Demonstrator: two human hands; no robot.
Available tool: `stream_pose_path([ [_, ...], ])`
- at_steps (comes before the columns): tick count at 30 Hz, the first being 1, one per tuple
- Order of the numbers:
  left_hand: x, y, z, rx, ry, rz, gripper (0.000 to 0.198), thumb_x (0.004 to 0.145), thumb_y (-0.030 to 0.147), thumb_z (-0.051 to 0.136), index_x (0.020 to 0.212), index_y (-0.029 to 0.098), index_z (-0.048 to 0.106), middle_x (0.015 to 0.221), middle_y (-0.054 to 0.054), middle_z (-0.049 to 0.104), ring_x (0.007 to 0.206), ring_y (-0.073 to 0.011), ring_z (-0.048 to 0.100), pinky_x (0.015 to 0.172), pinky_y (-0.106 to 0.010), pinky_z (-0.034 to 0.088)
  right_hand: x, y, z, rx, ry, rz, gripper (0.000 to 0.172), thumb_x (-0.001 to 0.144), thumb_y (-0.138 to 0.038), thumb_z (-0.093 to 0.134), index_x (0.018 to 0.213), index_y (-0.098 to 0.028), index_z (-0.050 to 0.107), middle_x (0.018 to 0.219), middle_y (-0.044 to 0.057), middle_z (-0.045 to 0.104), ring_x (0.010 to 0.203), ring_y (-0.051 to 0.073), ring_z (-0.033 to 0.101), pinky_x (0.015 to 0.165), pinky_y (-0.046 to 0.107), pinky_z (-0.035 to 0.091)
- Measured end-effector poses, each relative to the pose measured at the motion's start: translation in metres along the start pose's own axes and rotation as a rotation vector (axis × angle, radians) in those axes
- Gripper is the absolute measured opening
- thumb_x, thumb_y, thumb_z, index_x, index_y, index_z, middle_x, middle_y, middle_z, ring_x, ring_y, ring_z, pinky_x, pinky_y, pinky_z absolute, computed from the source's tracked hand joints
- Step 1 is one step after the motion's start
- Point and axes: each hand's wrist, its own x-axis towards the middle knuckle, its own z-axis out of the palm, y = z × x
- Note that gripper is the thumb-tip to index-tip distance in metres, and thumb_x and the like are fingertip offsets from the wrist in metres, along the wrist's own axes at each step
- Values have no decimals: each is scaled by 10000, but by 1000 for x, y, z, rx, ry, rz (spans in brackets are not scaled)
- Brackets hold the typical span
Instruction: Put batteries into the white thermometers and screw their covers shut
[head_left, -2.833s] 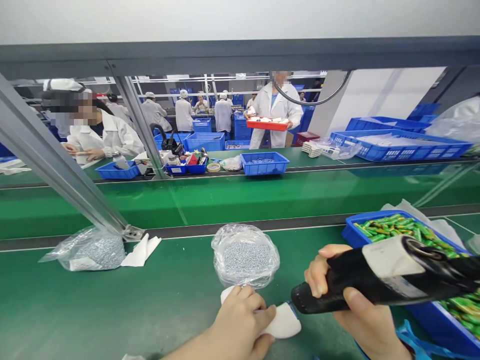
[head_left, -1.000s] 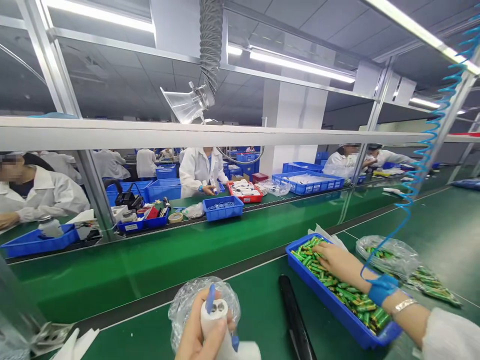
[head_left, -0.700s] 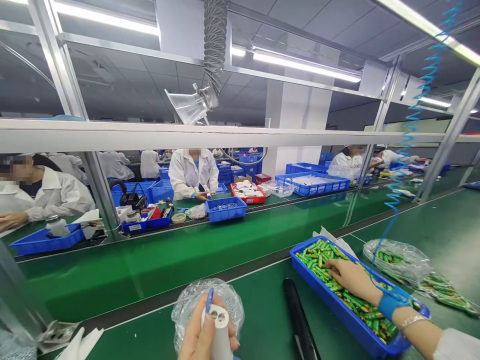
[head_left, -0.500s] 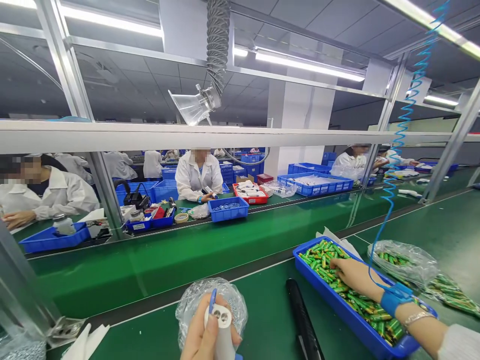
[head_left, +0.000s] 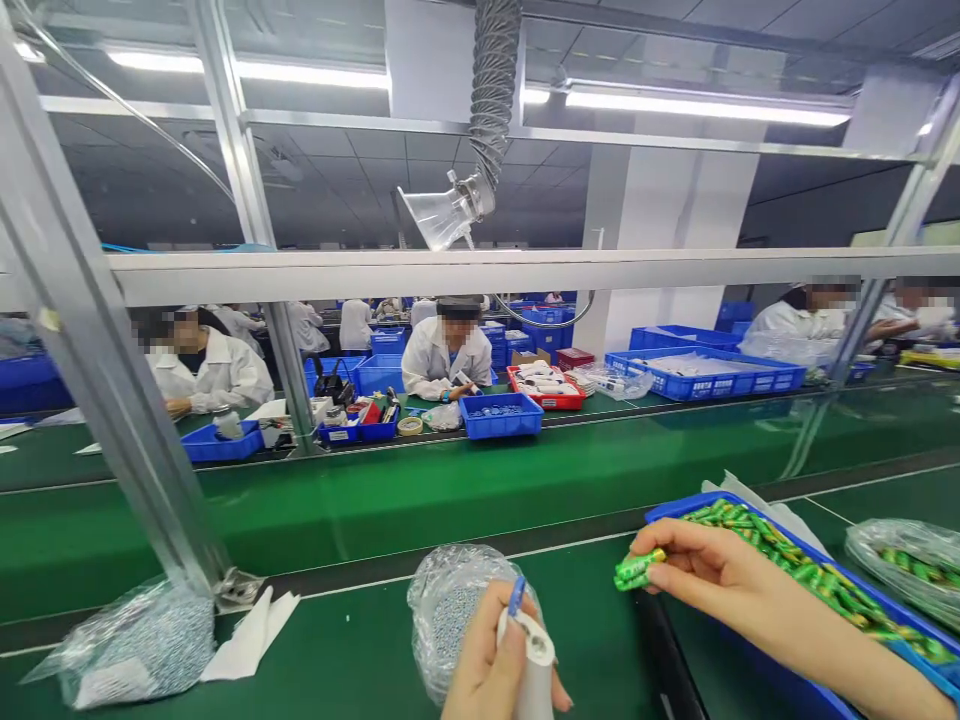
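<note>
My left hand [head_left: 484,665] grips a white plastic battery housing [head_left: 535,672], its open end facing up and a narrow blue piece [head_left: 517,596] sticking up at the rim. Green batteries [head_left: 639,570] are pinched between the thumb and fingers of my right hand [head_left: 697,565], in the air to the right of the housing. Behind my right forearm is a blue tray [head_left: 660,512] full of loose green batteries [head_left: 780,555]. Beside my left hand sits an open clear bag of small metallic parts [head_left: 448,625], too small to name.
A long black object [head_left: 667,665] lies on the green bench [head_left: 345,660] below my right hand. Another clear bag of small parts [head_left: 142,640] and white paper [head_left: 251,635] are at left. Bagged batteries [head_left: 911,560] lie right. Co-workers sit beyond a green belt [head_left: 360,510].
My right hand has come out of the tray and moved left toward the housing, with green batteries in its fingers. The view has turned left; my left hand still holds the housing.
</note>
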Motion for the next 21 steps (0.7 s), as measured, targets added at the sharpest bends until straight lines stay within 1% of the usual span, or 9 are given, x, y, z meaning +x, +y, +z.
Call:
stream_pose_path([
  [3,0,-4,-3,-3,39,-3,528,605,660,693,796,173,620,604,35,584,492,-81,562,499,-178,385,-1,-19,23,-9,17,-123,197,774,-405,634,857,-230,673,868,43,673,788,190,646,674,239,543],
  [5,0,-4,-5,-2,62,-44,559,582,669,703,803,160,632,612,25,578,510,-86,553,509,-187,386,0,-27,35,-40,4,-174,169,792,-377,620,893,-251,668,903,27,669,806,173,637,684,223,537],
  [7,-1,-4,-6,-21,65,-88,583,568,687,697,789,154,620,600,23,562,499,-91,534,497,-196,377,3,-35,45,-98,-23,-182,120,801,-327,612,898,-267,650,867,-2,668,762,147,629,676,210,528],
  [9,-3,-4,-6,-28,54,-104,596,577,699,683,799,153,599,569,23,544,489,-97,515,489,-200,365,6,-44,52,-181,-64,-211,62,793,-273,621,851,-273,645,802,-29,668,707,131,620,656,202,515],
  [11,-5,-4,-7,-12,38,-98,609,601,707,660,836,150,586,548,20,533,497,-102,502,494,-199,355,9,-53,56,-236,-117,-287,49,802,-243,614,809,-271,653,769,-40,670,687,124,619,643,196,500],
  [14,-6,-4,-8,22,6,-63,607,639,715,623,862,153,568,565,18,523,517,-99,481,509,-198,350,11,-64,59,-247,-203,-423,121,860,-235,551,855,-276,665,782,-32,671,691,115,624,615,182,489],
  [16,-5,-4,-9,48,-18,-58,593,654,716,606,854,160,557,582,22,505,520,-97,466,510,-200,344,11,-68,60,-285,-225,-481,149,880,-223,519,879,-277,659,781,-27,665,683,112,623,605,178,487],
  [18,-3,-5,-10,69,-41,-59,578,669,711,596,855,165,553,599,29,481,521,-92,446,513,-201,341,11,-69,61,-356,-214,-499,144,865,-199,536,903,-284,646,805,-32,671,707,118,632,633,182,492],
  [21,0,-9,-11,62,-83,2,534,697,678,600,847,167,558,631,36,450,528,-79,407,525,-199,340,12,-66,63,-441,-185,-438,191,803,-166,606,932,-307,620,854,-56,682,746,126,643,660,190,495],
])
